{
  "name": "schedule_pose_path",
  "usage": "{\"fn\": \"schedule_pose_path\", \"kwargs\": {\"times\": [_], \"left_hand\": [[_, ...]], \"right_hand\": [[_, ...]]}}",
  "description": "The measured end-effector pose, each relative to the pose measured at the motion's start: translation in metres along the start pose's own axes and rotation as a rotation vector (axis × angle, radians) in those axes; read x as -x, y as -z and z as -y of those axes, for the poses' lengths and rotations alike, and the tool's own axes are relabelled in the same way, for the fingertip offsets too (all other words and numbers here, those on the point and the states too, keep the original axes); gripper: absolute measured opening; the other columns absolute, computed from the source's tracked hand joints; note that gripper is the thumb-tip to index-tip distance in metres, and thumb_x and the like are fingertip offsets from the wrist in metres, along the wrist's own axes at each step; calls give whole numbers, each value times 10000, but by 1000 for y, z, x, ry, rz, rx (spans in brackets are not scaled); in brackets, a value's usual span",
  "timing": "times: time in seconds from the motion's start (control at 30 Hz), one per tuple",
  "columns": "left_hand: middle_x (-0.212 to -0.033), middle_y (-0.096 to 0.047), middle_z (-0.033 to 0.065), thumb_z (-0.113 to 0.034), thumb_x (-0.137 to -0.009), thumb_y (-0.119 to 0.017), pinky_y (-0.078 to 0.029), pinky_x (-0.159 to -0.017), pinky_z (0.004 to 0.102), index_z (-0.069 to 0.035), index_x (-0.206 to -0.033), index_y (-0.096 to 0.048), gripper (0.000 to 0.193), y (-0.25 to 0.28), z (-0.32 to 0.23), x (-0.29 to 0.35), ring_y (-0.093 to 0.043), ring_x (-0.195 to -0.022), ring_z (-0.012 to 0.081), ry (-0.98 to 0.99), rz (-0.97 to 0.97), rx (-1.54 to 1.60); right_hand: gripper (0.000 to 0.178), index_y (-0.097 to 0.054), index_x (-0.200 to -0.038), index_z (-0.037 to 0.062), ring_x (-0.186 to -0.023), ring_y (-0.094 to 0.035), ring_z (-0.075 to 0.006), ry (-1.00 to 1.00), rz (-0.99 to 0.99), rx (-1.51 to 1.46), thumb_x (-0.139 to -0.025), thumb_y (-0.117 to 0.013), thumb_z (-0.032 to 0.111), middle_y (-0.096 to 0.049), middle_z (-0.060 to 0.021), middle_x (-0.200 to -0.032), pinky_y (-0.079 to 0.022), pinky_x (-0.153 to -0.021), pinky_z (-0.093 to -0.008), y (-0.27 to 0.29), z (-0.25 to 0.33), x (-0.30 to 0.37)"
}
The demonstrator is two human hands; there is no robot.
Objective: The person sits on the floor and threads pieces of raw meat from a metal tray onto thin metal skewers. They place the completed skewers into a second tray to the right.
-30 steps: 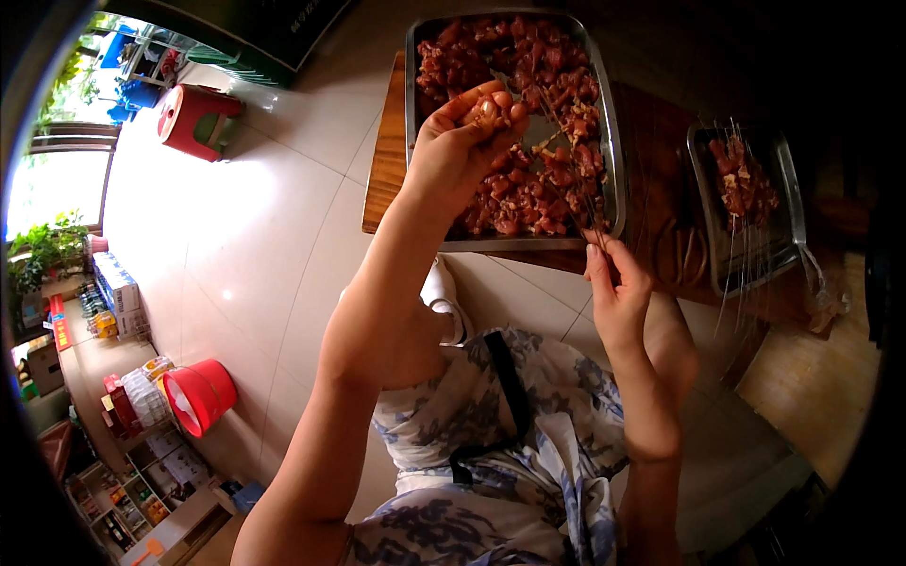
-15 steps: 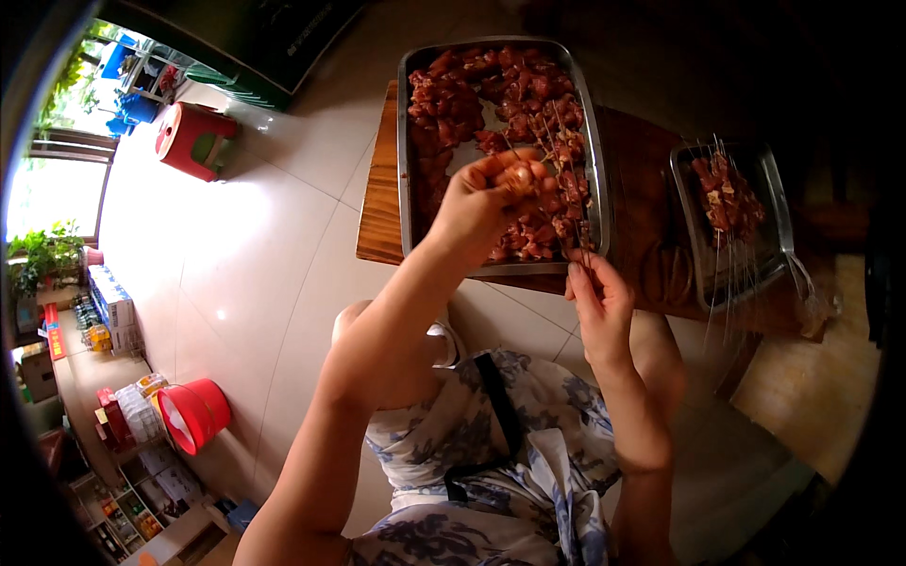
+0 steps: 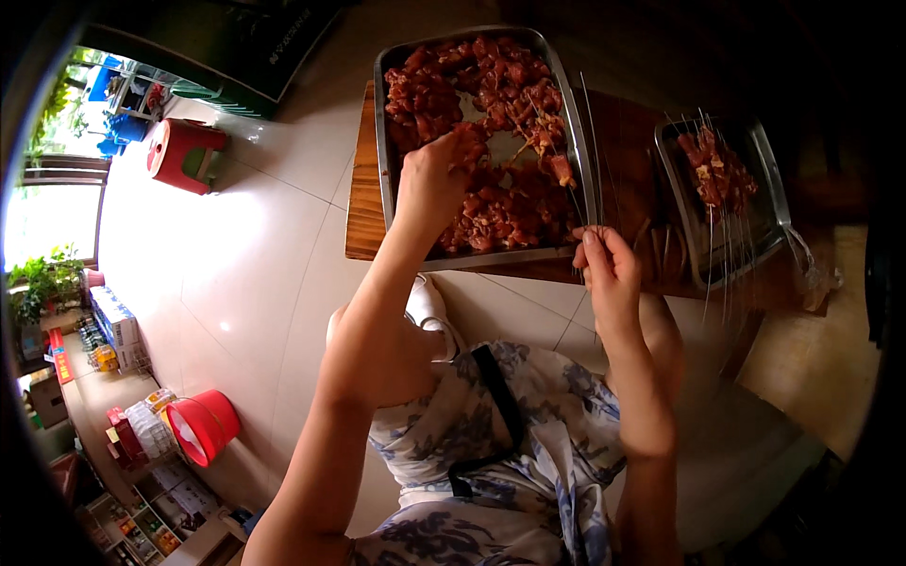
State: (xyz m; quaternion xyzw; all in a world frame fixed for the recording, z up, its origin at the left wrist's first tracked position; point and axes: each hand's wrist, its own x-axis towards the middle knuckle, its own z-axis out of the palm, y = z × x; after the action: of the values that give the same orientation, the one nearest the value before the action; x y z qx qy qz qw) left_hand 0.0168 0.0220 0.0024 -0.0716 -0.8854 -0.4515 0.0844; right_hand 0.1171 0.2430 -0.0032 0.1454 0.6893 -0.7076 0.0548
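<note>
A deep metal tray [image 3: 385, 141] of raw red meat chunks [image 3: 510, 71] rests on the wooden table. Over its left half my left hand [image 3: 431, 187] reaches down into the meat. Its fingertips are lost among the chunks, so whether they grip a piece is unclear. At the tray's lower right corner my right hand [image 3: 609, 269] pinches a thin metal skewer [image 3: 578, 209]. Meat [image 3: 562, 170] is threaded on the skewer's upper part, over the tray. Several more thin skewers [image 3: 590, 123] stick up by the tray's right wall, some seemingly within the right hand's fingers.
On the right of the wooden table [image 3: 363, 203] stands a smaller metal tray [image 3: 672, 203] with several loaded skewers [image 3: 719, 174]. A red stool [image 3: 184, 156] and a red bucket [image 3: 203, 426] are on the tiled floor to the left. Shelves with goods line the lower left.
My left hand has moved left and down from beside the skewer into the meat. The right hand has shifted slightly up and right, still gripping the skewer.
</note>
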Motion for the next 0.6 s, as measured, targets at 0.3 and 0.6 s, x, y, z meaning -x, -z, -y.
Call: {"fn": "schedule_pose_path", "kwargs": {"times": [0.3,0.6], "left_hand": [[-1041,-658,163,27,-741,-559,-492,-841,378,-28,-1144,-600,408,2,-7,-11,-626,-969,348,-6,37,-112],[-1101,-609,173,65,-726,-543,-509,-783,420,-31,-1132,-591,420,-64,-25,-23,-601,-966,361,-315,224,-263]], "right_hand": [[181,-589,-1066,29,-540,-317,17,-44,10,-139,-968,-492,147,-486,53,-708,-234,-461,-154,2,7,4],[186,-595,-1053,34,-546,-328,11,-19,11,-178,-968,-496,166,-493,49,-706,-251,-460,-157,5,13,4]]}}
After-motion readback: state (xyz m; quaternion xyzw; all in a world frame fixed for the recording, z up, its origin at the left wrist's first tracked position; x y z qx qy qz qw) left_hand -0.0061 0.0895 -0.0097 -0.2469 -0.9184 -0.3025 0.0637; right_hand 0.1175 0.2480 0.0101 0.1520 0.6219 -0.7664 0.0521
